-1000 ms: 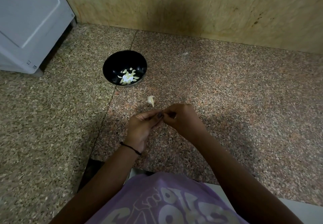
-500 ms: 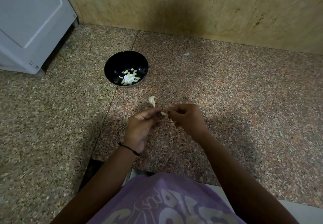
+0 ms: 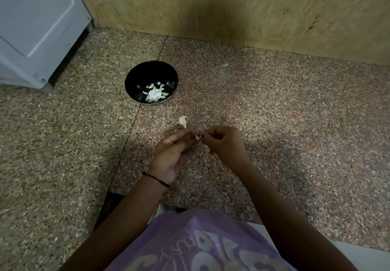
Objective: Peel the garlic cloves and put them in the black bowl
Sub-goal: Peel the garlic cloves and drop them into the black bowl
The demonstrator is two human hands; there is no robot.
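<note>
Head view: left hand [image 3: 168, 155] and right hand [image 3: 226, 144] pinch a clove [image 3: 197, 137].

Black bowl [image 3: 135, 80]: glossy, smooth, prob. plastic. Floor [image 3: 63, 144]: speckled stone, dull, grainy-looking. Garlic clove [image 3: 197, 137] in my grip: dry papery skin. My shirt [image 3: 190, 239]: soft purple cloth w/ print.

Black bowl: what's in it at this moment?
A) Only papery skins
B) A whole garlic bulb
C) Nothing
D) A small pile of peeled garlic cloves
D: pale peeled cloves lie clustered at the bottom of the black bowl, with no whole bulb among them.
</note>
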